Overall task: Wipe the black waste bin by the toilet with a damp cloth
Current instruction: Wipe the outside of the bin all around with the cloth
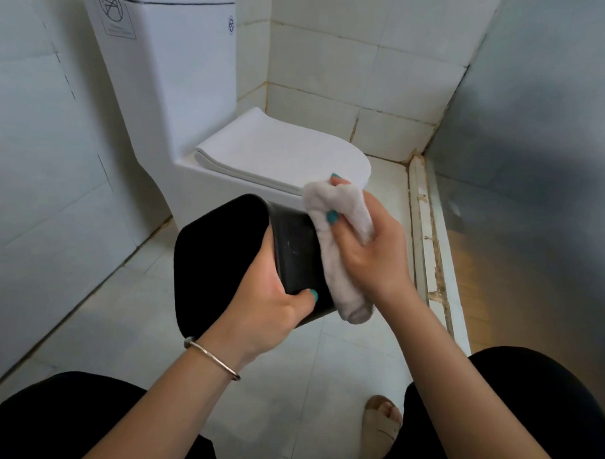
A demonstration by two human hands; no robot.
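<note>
black-trousered knees (78, 426) frame the hands: left hand (262, 309) grips the tipped black waste bin (226, 252) by its rim; right hand (370, 247) clasps the damp cloth (339, 235) against the bin's side, toilet (257, 155) behind.

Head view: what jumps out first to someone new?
The black waste bin, tipped on its side mid-frame, gripped by the left hand. The right hand presses a pale cloth on the bin's outer wall. Behind stands a white toilet, lid shut.
</note>
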